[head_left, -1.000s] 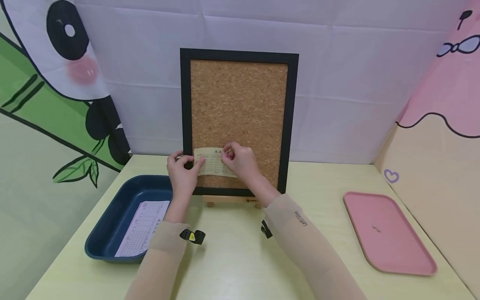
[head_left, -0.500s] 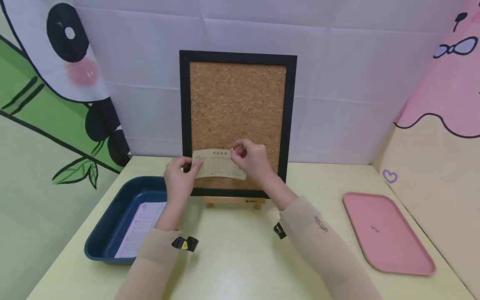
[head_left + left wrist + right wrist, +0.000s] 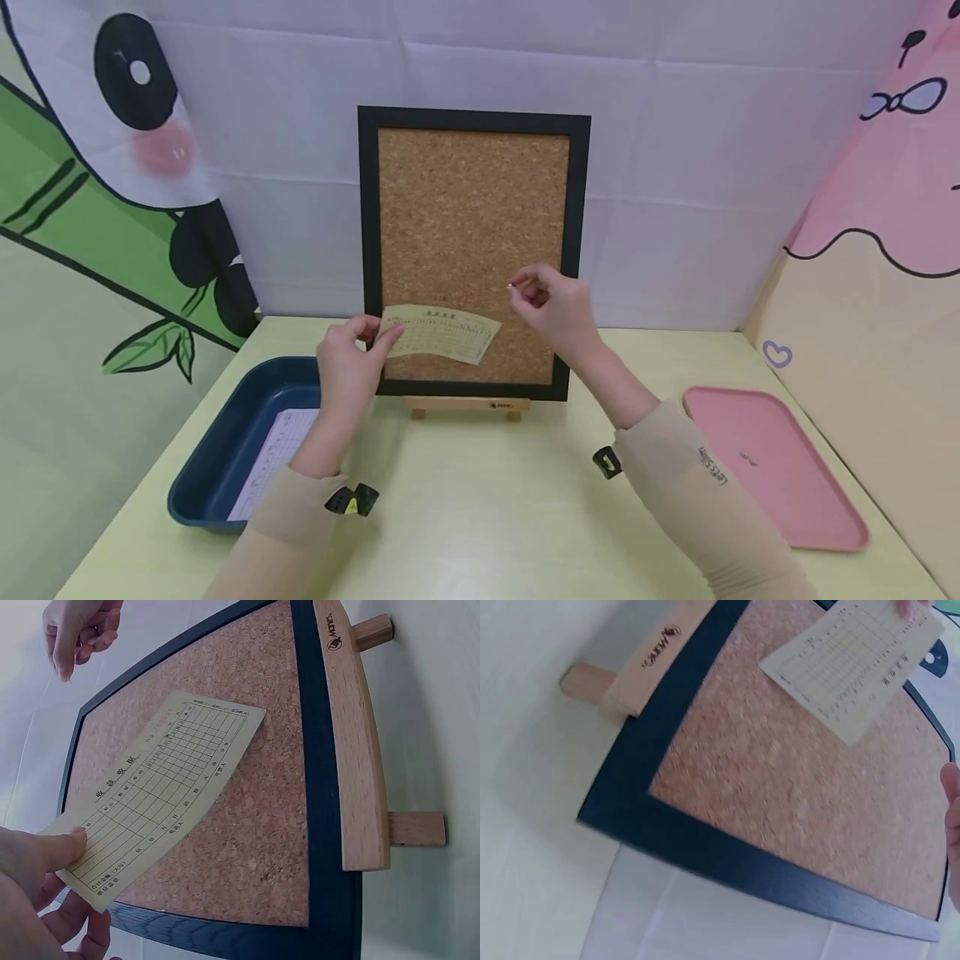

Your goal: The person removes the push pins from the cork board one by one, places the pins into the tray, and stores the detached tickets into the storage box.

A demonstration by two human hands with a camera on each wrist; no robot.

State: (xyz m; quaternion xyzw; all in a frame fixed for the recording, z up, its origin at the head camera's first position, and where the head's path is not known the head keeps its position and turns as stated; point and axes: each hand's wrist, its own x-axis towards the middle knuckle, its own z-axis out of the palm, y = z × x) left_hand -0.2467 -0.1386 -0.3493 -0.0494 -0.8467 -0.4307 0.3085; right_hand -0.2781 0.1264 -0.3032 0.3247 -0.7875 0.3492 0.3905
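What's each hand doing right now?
Left hand: pinches the paper slip against the cork board.
Right hand: pinches a small pin.

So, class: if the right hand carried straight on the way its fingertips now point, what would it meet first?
Probably the cork board. The right hand, pinching something tiny, points at bare cork just right of the slip held by the left hand. Depth is unclear.

A pale yellow-green table [image 3: 480, 508] is filling the lower half of the frame. A dark blue tray [image 3: 225, 454] is sitting at lower left, a wooden easel stand [image 3: 467, 406] is standing at centre near the back edge, and a pink tray [image 3: 780, 467] is lying at lower right
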